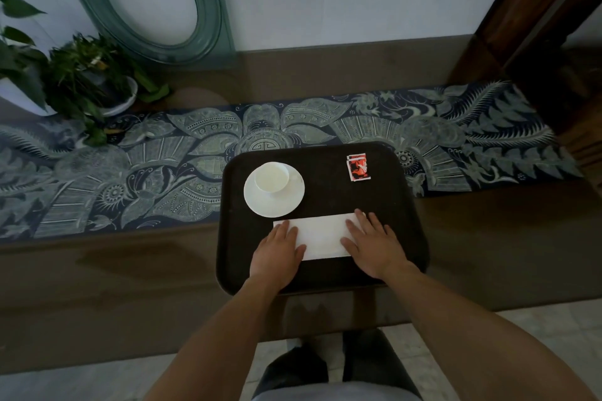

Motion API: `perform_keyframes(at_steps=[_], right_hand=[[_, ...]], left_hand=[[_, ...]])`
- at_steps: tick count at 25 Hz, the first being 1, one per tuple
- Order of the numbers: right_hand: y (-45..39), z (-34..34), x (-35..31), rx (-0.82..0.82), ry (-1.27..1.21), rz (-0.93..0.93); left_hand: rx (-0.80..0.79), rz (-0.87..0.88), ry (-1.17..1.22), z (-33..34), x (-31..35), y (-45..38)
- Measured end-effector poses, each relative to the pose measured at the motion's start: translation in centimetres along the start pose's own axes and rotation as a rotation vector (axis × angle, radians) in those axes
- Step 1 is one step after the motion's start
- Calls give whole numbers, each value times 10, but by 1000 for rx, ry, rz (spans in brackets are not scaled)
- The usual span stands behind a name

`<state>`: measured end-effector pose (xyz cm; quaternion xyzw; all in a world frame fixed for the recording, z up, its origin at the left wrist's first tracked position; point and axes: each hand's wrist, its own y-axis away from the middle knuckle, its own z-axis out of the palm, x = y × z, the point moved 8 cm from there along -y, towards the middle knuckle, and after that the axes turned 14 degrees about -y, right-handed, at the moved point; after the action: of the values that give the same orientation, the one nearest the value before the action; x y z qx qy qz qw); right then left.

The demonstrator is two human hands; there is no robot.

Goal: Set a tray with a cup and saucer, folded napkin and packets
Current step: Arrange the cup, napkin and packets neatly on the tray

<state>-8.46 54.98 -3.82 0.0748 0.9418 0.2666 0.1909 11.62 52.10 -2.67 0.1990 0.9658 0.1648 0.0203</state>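
A dark brown tray (325, 277) lies on the table in front of me. At its back left a white cup (272, 178) stands on a white saucer (286, 205). Red packets (358, 167) lie stacked at the tray's back right. A folded white napkin (321, 236) lies flat along the tray's near middle. My left hand (277, 254) rests flat on the napkin's left end, fingers straight. On the napkin's right end my right hand (374, 244) presses flat, covering that edge.
A blue patterned runner (146, 166) crosses the brown table (114, 286) under the tray's far side. Potted plants (81, 75) stand at the back left, beside a green oval frame (153, 0) leaning on the wall. A dark wooden post (521, 26) rises at the back right.
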Motion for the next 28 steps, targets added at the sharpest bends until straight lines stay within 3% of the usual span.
perform_keyframes(at_steps=[7,18,28], right_hand=[[-5,-61,6,148,1,-105],[-61,-130,60,62,58,-135],[-106,-160,72,62,95,-222]], left_hand=[[-70,56,-8,-37,28,-38],[-183,10,-34,-82,70,-120],[-177,-14,-117,-86,80,-175]])
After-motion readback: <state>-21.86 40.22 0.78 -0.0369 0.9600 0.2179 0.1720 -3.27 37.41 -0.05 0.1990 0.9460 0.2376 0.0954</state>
